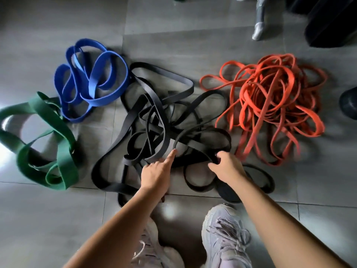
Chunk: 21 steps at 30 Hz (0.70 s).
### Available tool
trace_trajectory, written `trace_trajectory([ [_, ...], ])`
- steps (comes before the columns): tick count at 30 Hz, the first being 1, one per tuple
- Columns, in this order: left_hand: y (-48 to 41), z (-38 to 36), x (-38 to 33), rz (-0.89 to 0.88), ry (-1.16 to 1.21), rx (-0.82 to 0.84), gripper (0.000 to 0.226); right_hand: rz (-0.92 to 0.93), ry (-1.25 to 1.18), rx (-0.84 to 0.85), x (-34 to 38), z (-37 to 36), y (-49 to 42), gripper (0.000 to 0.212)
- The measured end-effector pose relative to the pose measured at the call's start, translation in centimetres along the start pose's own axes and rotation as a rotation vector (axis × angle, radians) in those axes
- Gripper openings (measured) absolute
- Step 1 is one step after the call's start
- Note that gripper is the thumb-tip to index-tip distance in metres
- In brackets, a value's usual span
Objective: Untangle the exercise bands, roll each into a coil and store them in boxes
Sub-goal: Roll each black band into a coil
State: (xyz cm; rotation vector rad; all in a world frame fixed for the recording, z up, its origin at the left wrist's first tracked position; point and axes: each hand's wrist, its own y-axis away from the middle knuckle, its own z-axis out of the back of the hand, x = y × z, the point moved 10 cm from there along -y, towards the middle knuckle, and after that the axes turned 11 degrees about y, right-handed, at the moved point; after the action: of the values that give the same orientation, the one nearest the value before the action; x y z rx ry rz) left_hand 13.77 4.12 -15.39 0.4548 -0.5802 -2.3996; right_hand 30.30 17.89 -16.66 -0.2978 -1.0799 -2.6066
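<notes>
Four tangles of exercise bands lie on the grey tiled floor. The black bands [154, 120] form the middle heap, the blue bands [92, 78] lie at the upper left, the green bands [44, 144] at the far left, and the orange bands [274, 105] at the right. My left hand [156, 173] reaches over the near side of the black heap, index finger stretched out and touching a black loop. My right hand [226, 167] curls its fingers round a black strand at the heap's near right edge. No box is in view.
My two pale sneakers [224, 235] stand on the floor just below the black heap. Another person's foot in a white sock [257, 30] is at the top right, beside a dark bulky object [332, 22]. A dark round object [348, 103] pokes in at the right edge.
</notes>
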Motion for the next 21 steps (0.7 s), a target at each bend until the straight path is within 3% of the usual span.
trace_trajectory([
  [3, -0.5, 4.7, 3.4, 0.07, 0.157, -0.076, 0.072, 0.008, -0.079, -0.014, 1.5, 1.5, 0.1, 0.03],
  [5, -1.0, 9.9, 5.6, 0.085, 0.266, -0.219, 0.065, 0.028, -0.138, -0.068, 3.4, 3.8, 0.4, 0.018],
  [6, -1.3, 12.9, 6.5, 0.078, 0.308, -0.298, 0.062, 0.048, -0.158, -0.094, 4.5, 5.1, 0.7, 0.024],
  [8, -1.7, 19.4, 8.1, 0.075, 0.401, -0.458, 0.054, 0.143, -0.178, -0.189, 7.7, 8.6, 1.6, 0.03],
  [13, -0.3, 34.3, 8.9, 0.022, 0.637, -0.765, 0.037, 0.425, -0.234, -0.369, 16.9, 19.2, 6.2, 0.016],
  [15, 0.4, 37.7, 8.0, -0.008, 0.64, -0.734, 0.035, 0.535, -0.216, -0.393, 20.3, 22.9, 8.9, 0.016],
  [17, 1.1, 38.8, 5.8, -0.025, 0.512, -0.57, 0.034, 0.623, -0.116, -0.418, 23.1, 25.5, 11.9, 0.02],
  [19, 2.9, 38.2, 2.4, -0.116, 0.444, -0.364, 0.054, 0.682, -0.032, -0.411, 25.1, 26.9, 14.8, 0.02],
  [21, 5.8, 36.9, -1.8, -0.27, 0.524, -0.148, 0.076, 0.734, 0.016, -0.413, 26.6, 27.9, 17.8, 0.019],
])
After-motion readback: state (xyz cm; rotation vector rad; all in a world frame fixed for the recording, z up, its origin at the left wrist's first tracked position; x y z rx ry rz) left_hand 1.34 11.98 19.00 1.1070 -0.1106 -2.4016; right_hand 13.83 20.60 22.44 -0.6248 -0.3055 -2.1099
